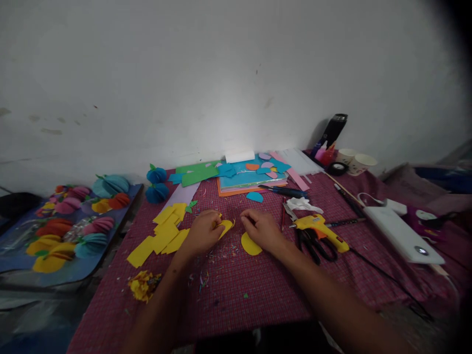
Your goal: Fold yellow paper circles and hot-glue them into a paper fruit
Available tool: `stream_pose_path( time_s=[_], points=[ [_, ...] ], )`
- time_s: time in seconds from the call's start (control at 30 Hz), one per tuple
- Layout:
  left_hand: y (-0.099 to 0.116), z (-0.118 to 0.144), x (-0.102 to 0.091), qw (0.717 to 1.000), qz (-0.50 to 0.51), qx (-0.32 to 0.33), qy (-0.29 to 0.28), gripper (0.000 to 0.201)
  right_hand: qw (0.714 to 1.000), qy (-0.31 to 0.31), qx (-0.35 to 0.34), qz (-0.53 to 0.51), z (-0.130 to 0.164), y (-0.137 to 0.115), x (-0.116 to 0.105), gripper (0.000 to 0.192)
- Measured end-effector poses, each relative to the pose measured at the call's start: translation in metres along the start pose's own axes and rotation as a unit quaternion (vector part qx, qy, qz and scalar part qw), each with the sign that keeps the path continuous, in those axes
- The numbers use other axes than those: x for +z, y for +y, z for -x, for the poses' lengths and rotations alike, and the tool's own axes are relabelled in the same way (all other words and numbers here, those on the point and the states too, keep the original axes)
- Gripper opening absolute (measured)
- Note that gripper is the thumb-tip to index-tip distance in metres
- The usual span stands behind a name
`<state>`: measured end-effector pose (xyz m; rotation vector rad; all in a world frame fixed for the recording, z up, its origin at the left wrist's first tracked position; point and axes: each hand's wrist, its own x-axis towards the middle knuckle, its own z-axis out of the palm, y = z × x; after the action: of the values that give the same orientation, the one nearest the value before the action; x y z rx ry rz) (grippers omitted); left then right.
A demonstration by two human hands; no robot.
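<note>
Pinching hand: my left hand, near the middle of the table, its fingers closed on a yellow paper piece that pokes out towards my other hand.
Curled hand: my right hand, apart from the left, fingertips bunched together — I cannot tell whether they hold anything.
Yellow disc: a yellow disc lies just below my right hand, partly covered by it.
Left of me: overlapping yellow rectangles beside my left hand, and a crumpled yellow clump nearer my forearm.
Right of me: a yellow glue gun near scissors with black handles, a white tissue just behind.
Beyond my hands: stacked coloured sheets towards the wall.
Tablecloth: a dark red checked tablecloth, sprinkled with small paper scraps.
</note>
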<state>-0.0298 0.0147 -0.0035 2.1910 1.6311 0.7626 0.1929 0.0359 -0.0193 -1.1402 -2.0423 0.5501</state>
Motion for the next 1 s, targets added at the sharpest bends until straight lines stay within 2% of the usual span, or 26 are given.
stream_pose_path(
  time_s=[0.1,0.2,0.3,0.37,0.43,0.63,0.8,1.0],
  points=[
    [0.001,-0.003,-0.003,0.993,0.092,-0.068,0.028,0.015,0.999,0.018,0.016,-0.030,0.000,-0.001,0.002,0.015],
    [0.004,-0.004,-0.004,0.966,0.232,-0.113,0.034,0.023,0.991,0.019,0.046,-0.128,0.000,-0.003,0.005,0.018],
    [0.008,-0.004,0.000,0.934,0.332,-0.133,0.028,0.028,0.961,-0.026,0.071,-0.266,0.000,-0.008,0.006,0.019],
    [0.011,-0.003,0.003,0.917,0.372,-0.139,0.023,0.032,0.942,-0.057,0.080,-0.320,-0.001,-0.011,0.005,0.021],
    [0.013,-0.003,0.007,0.909,0.394,-0.136,0.013,0.033,0.937,-0.074,0.085,-0.331,-0.001,-0.013,0.004,0.022],
    [0.019,-0.001,0.013,0.906,0.412,-0.100,-0.020,0.029,0.935,-0.068,0.132,-0.323,-0.001,-0.013,0.003,0.026],
    [0.021,0.000,0.013,0.890,0.446,-0.099,-0.005,0.026,0.933,-0.060,0.156,-0.319,-0.001,-0.013,0.004,0.026],
    [0.018,-0.002,0.015,0.887,0.448,-0.112,0.004,0.027,0.932,-0.058,0.167,-0.318,-0.001,-0.010,0.006,0.026]
  ],
)
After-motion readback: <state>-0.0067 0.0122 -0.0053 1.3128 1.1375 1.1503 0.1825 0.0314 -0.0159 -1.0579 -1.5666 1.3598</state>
